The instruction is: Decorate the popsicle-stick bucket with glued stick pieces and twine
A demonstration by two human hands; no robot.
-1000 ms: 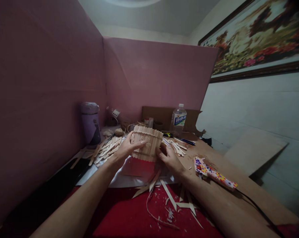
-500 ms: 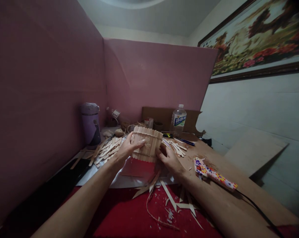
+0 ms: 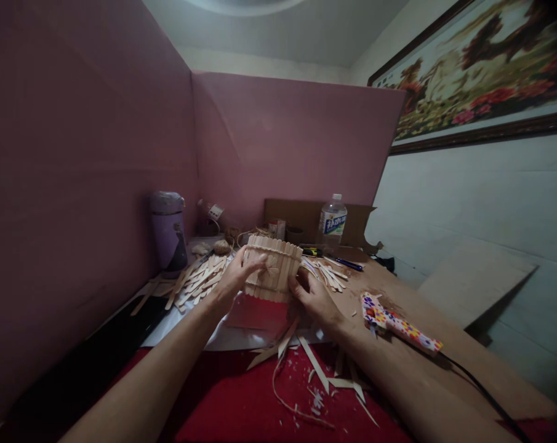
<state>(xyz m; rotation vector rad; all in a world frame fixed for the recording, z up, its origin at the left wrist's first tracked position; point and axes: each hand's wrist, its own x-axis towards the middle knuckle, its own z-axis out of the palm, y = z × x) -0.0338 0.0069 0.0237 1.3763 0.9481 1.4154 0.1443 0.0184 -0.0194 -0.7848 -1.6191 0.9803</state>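
A round container of upright wooden craft sticks (image 3: 278,274), with twine around its upper and lower parts, is held up between my hands. My left hand (image 3: 236,277) grips its left side, the thumb lying across the front. At its lower right side, my right hand (image 3: 312,295) has its fingers curled against the sticks; their tips are partly hidden behind it. Under the container shows a clear sheet (image 3: 255,317) over white and red surfaces. A strand of twine (image 3: 282,397) lies on the red cloth (image 3: 213,394).
Loose craft sticks (image 3: 204,280) lie left, with more sticks (image 3: 331,274) right. A purple tumbler (image 3: 168,237) and a plastic bottle (image 3: 333,224) stand behind. A floral glue gun (image 3: 398,326) with a cord lies right. Cut stick pieces (image 3: 314,363) litter the front.
My left thumb has drawn back slightly to the left across the container's front. The container has shifted very slightly left, and both hands still hold it.
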